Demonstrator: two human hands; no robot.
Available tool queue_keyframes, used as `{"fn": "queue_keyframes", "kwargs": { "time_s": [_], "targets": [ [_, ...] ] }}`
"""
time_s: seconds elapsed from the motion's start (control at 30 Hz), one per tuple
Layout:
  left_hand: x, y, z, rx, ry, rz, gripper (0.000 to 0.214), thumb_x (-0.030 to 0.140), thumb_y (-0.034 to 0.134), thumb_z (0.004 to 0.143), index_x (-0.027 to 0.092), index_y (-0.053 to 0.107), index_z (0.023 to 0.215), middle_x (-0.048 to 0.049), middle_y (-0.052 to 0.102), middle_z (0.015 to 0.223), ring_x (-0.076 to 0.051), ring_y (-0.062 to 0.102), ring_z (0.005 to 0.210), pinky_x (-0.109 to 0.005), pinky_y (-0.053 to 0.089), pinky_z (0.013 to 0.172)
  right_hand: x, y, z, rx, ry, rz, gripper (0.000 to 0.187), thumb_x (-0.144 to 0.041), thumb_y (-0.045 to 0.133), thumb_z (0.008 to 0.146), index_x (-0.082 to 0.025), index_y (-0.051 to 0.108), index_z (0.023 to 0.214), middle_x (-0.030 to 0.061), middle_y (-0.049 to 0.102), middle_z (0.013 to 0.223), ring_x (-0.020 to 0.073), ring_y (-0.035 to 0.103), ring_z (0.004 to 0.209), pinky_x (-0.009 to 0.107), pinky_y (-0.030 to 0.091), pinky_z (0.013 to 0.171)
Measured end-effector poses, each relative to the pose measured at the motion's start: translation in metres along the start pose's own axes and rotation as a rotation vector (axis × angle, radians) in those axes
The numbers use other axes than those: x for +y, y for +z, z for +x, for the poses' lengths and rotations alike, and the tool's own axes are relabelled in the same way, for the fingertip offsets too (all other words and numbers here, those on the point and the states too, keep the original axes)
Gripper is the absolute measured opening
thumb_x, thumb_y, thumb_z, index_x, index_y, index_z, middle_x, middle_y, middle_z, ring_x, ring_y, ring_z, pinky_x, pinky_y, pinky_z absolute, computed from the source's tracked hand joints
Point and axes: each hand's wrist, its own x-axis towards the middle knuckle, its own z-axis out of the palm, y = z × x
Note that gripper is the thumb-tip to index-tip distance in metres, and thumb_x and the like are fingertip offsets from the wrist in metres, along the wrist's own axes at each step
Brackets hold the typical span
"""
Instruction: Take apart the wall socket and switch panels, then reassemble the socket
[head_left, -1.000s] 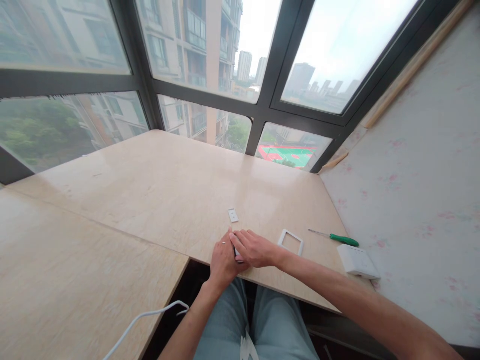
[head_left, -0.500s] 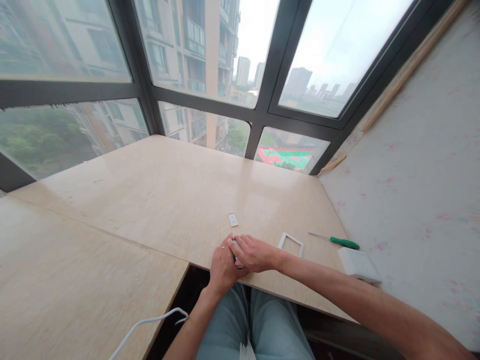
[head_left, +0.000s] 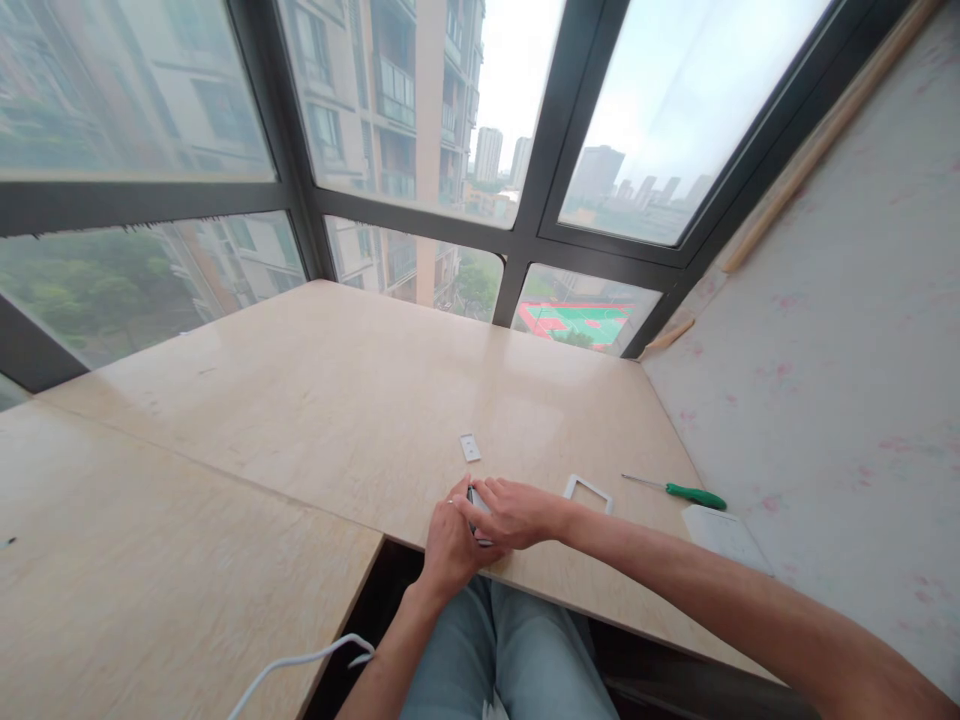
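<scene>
Both my hands meet at the near edge of the pale wooden desk (head_left: 315, 400). My left hand (head_left: 448, 545) and my right hand (head_left: 514, 512) are closed together around a small white and dark part (head_left: 478, 503), most of it hidden under the fingers. There is a ring on my left hand. A small white rectangular piece (head_left: 470, 447) lies on the desk just beyond my hands. A white square frame (head_left: 589, 491) lies right of my right wrist.
A green-handled screwdriver (head_left: 679, 491) lies to the right near the wall, with a white flat box (head_left: 726, 537) just in front of it. A white cable (head_left: 300, 665) hangs below the desk at lower left. Large windows stand behind the desk.
My hands stay clasped on the small part and have shifted only slightly. The camera has tilted, so everything sits a little lower in view.
</scene>
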Motion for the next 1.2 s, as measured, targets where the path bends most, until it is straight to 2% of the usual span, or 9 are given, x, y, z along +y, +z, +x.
{"fn": "queue_keyframes", "kwargs": {
  "time_s": [0.13,0.33,0.53,0.73,0.83,1.03,1.2],
  "targets": [
    [0.001,-0.003,0.0,-0.004,-0.014,-0.046,0.091,0.031,0.085,0.057,0.012,0.041,0.135,-0.0172,0.056,0.131,-0.033,0.062,0.111,-0.046,0.051,0.094,0.001,0.004,0.002,0.003,-0.035,-0.039,0.054,-0.039,0.03,0.102,0.0,0.036,0.138,0.0295,0.061,0.104,0.0282,0.063,0.075,0.036,0.046,0.059],
    [0.002,-0.005,-0.001,-0.009,-0.046,-0.092,0.094,0.029,0.085,0.054,0.011,0.041,0.135,-0.0173,0.056,0.129,-0.031,0.06,0.11,-0.044,0.05,0.095,0.002,0.008,0.002,-0.025,-0.071,-0.042,0.053,-0.036,0.032,0.101,0.0,0.034,0.139,0.0275,0.062,0.096,0.0267,0.061,0.07,0.033,0.043,0.055],
    [0.003,-0.01,-0.001,-0.067,-0.075,-0.113,0.094,0.031,0.086,0.055,0.013,0.041,0.136,-0.0163,0.055,0.131,-0.032,0.059,0.114,-0.045,0.049,0.097,0.002,0.001,0.001,-0.021,-0.083,-0.043,0.054,-0.04,0.027,0.103,-0.003,0.032,0.143,0.0261,0.064,0.093,0.0264,0.061,0.07,0.033,0.043,0.056],
    [0.007,-0.015,0.0,-0.116,-0.031,-0.051,0.094,0.03,0.088,0.055,0.014,0.041,0.134,-0.0167,0.053,0.133,-0.033,0.056,0.118,-0.048,0.046,0.101,-0.004,0.002,-0.003,-0.026,0.004,0.032,0.058,-0.051,0.033,0.102,-0.007,0.039,0.14,0.024,0.063,0.101,0.027,0.063,0.078,0.036,0.048,0.063],
    [0.005,-0.016,0.0,-0.129,-0.003,-0.04,0.094,0.031,0.088,0.056,0.016,0.039,0.135,-0.0163,0.053,0.135,-0.033,0.056,0.121,-0.048,0.046,0.102,-0.007,0.008,-0.005,0.023,0.068,0.086,0.058,-0.052,0.035,0.101,-0.009,0.042,0.14,0.0228,0.062,0.104,0.0257,0.063,0.083,0.036,0.049,0.07],
    [0.001,-0.014,0.0,-0.097,0.031,-0.042,0.097,0.03,0.089,0.054,0.018,0.038,0.136,-0.0147,0.054,0.135,-0.033,0.055,0.123,-0.048,0.046,0.102,-0.009,0.017,-0.009,0.107,0.174,0.221,0.06,-0.054,0.044,0.098,-0.012,0.045,0.141,0.0199,0.06,0.116,0.0249,0.06,0.096,0.036,0.05,0.081],
    [0.002,-0.015,0.001,-0.081,0.055,-0.028,0.094,0.031,0.087,0.057,0.018,0.038,0.136,-0.0147,0.055,0.134,-0.033,0.055,0.124,-0.048,0.047,0.102,-0.011,0.019,-0.011,0.133,0.234,0.301,0.061,-0.057,0.042,0.098,-0.015,0.046,0.143,0.0192,0.057,0.122,0.0261,0.056,0.102,0.04,0.05,0.086]
  ]
}}
